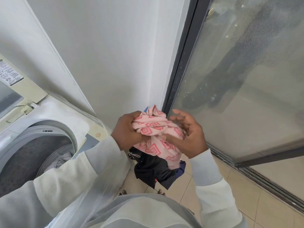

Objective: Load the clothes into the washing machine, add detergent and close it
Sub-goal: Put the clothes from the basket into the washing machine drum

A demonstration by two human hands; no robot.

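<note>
Fingers of the left hand (128, 130) curl tight into a bunched pink cloth (156, 127), while the right hand (189, 135) cups its other side, thumb pressed into the fabric and fingers loosely spread, probably to gather it into one wad that drops cleanly. The cloth is held over a heap of dark clothes (151, 170) by the wall (107, 55). To the left, the washing machine (79, 127) stands with its lid (14, 91) up and white laundry (63, 159) already in the drum (24, 160).

Just right of the white top-loading washing machine (49, 129), a bunched pink patterned cloth (158, 134) sits between the hands, the left hand (128, 130) nearer the machine and the right hand (189, 134) beyond. A heap of dark clothes (153, 170) lies directly beneath the cloth. Pale laundry (62, 160) lies in the machine's drum. A frosted glass sliding door (238, 79) stands farthest right of the machine.
</note>
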